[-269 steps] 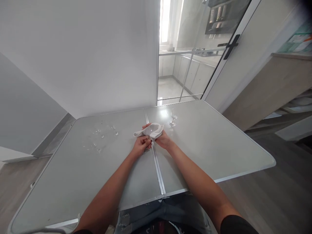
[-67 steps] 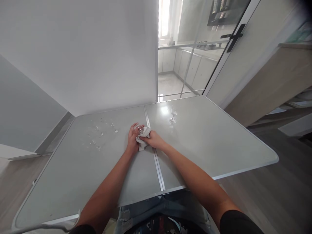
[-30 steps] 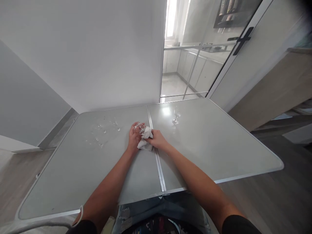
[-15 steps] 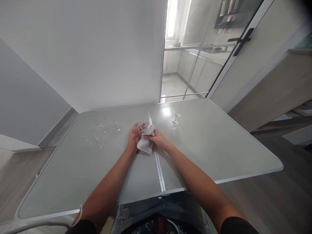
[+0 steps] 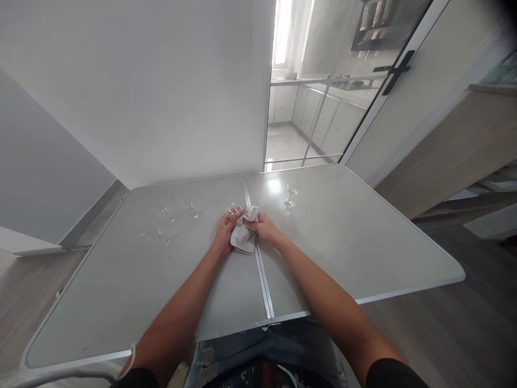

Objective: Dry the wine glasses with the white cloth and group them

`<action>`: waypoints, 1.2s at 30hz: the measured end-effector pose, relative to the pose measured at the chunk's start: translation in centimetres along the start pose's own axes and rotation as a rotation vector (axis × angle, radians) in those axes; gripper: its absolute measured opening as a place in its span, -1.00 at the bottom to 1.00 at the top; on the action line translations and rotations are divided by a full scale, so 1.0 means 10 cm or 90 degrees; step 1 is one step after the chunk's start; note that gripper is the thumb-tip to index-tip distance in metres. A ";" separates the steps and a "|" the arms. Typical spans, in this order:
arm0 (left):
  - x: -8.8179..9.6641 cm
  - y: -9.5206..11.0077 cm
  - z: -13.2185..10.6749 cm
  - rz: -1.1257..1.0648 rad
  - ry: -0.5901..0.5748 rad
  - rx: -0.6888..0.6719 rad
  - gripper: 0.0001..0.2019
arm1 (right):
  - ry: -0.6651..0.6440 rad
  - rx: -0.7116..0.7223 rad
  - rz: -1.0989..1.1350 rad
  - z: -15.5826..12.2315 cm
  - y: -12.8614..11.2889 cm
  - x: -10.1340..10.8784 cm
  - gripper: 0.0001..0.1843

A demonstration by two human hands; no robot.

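My left hand (image 5: pixel 225 229) is closed around a clear glass (image 5: pixel 234 210), whose see-through bowl shows past the fingertips. A white cloth (image 5: pixel 244 237) is bunched against the glass and hangs down between my hands. Gripping that cloth from the right is my right hand (image 5: pixel 264 226), its fingers partly covered by the folds. The lower part of the glass is hidden by the cloth and fingers. Both hands are just above the table's middle seam.
A stemmed glass (image 5: pixel 290 196) stands upright on the right half of the grey table (image 5: pixel 347 242). Several clear glasses (image 5: pixel 161 221) are on the left half, hard to make out. Behind the table are a white wall (image 5: pixel 181 97) and a glass-paned door (image 5: pixel 323 102).
My left fingers and the glass have turned slightly, with less of the bowl showing. The cloth has shifted a little to the right and is bunched higher at the glass.
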State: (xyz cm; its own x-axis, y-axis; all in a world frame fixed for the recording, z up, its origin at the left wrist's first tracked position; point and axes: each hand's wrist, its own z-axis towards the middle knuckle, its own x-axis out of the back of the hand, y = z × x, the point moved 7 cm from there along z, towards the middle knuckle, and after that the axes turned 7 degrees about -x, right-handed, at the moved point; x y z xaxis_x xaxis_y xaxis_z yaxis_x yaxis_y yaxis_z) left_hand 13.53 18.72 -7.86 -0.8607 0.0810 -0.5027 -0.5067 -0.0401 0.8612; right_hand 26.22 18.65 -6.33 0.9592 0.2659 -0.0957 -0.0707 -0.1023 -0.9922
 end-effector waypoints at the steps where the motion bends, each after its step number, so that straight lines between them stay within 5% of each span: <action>1: 0.00 0.02 0.00 -0.003 -0.001 -0.024 -0.44 | 0.038 -0.009 0.041 0.01 0.02 0.06 -0.64; 5: 0.01 0.21 0.00 -0.039 0.004 -0.161 -0.41 | 0.387 0.014 0.042 -0.10 0.02 0.53 -0.66; 8: 0.00 0.32 -0.02 -0.055 0.012 -0.218 -0.36 | 0.521 0.046 -0.039 -0.22 -0.07 0.70 -0.75; 11: -0.06 0.35 -0.05 -0.057 -0.003 -0.208 -0.36 | 0.471 0.004 0.037 -0.19 -0.02 0.62 -0.76; 15: -0.13 0.37 -0.09 -0.007 0.003 -0.213 -0.33 | 0.215 -0.061 0.319 -0.05 0.07 0.19 -0.70; 17: -0.12 0.38 -0.10 0.022 0.024 -0.226 -0.33 | 0.151 -0.061 0.371 -0.03 0.05 0.07 -0.69; 22: -0.04 0.41 -0.10 0.044 0.090 -0.249 -0.37 | 0.187 -0.021 0.311 -0.08 -0.05 0.11 -0.66; 29: -0.16 0.38 -0.13 -0.005 0.015 -0.196 -0.40 | 0.142 -0.032 0.362 -0.05 -0.01 0.06 -0.64; 36: -0.04 0.42 -0.08 -0.004 0.082 -0.232 -0.39 | 0.160 -0.018 0.356 -0.03 0.02 0.08 -0.65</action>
State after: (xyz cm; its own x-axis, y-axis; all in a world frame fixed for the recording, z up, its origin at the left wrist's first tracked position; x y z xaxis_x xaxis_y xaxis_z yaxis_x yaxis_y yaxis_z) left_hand 11.72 17.68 -4.11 -0.8452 -0.0421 -0.5329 -0.4761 -0.3939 0.7862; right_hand 27.09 18.56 -6.57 0.8144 -0.0697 -0.5761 -0.5779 -0.1875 -0.7943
